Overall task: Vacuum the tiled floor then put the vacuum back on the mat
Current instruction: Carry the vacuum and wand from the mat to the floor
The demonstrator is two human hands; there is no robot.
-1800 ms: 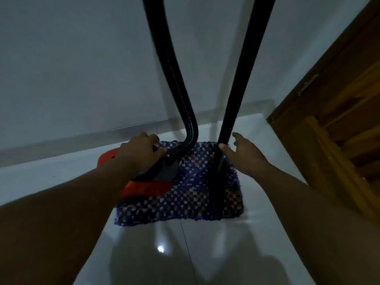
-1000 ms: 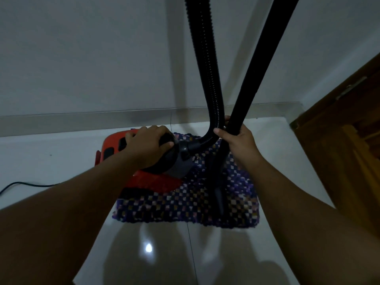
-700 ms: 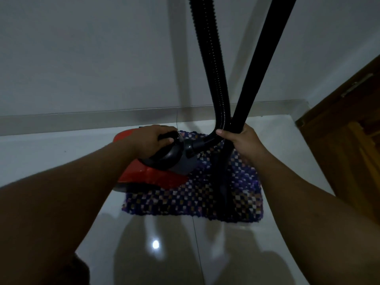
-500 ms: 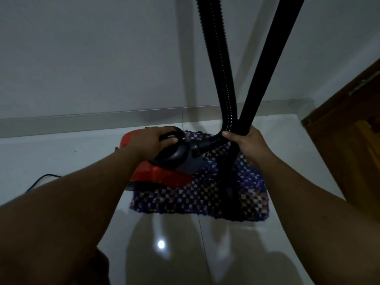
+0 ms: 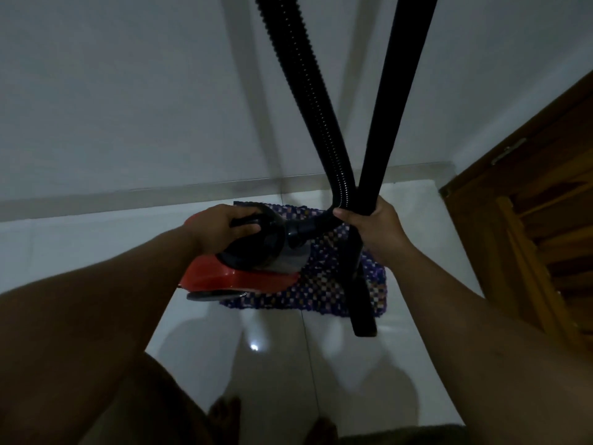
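A red and black canister vacuum hangs lifted and tilted over the left part of a purple checkered mat on the white tiled floor. My left hand grips its black carry handle on top. My right hand is closed around the ribbed black hose and the smooth black wand tube together. The wand's lower end reaches past the mat's near edge. Both tubes run up out of the top of the frame.
A white wall with a pale skirting strip stands just behind the mat. A brown wooden door fills the right side. My bare feet show at the bottom edge, close to the mat.
My right hand closed around the hose and wand. My left hand raised the vacuum body off the mat and tilted it, so its underside shows. The view drew back and my feet appeared.
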